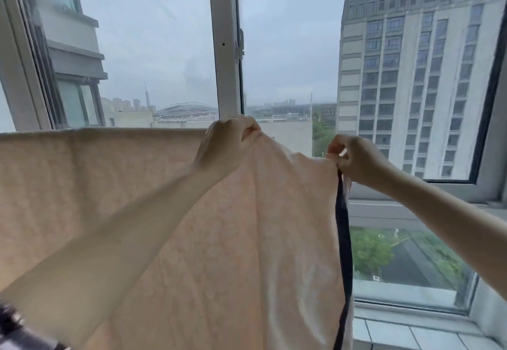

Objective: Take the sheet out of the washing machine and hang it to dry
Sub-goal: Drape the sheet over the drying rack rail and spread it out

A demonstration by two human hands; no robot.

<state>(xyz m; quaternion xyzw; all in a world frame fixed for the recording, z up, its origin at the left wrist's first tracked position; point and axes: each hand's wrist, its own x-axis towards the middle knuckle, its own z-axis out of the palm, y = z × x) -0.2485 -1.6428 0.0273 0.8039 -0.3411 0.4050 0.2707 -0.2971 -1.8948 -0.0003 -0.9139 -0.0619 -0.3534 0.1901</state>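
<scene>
A pale peach sheet (123, 185) with a dark navy trim along its right edge hangs in front of me, spread wide to the left at about chest height. Its top edge runs straight across the left half, and whatever carries it is hidden by the cloth. My left hand (230, 141) pinches the top edge near the middle. My right hand (354, 157) grips the sheet's upper right corner, just above the navy trim. The cloth sags a little between my two hands. No washing machine is in view.
A large window with white frames (226, 47) fills the wall behind the sheet, and tall buildings (411, 75) stand outside. A tiled sill (411, 336) lies at the lower right. A dark blurred object (16, 330) sits at the lower left corner.
</scene>
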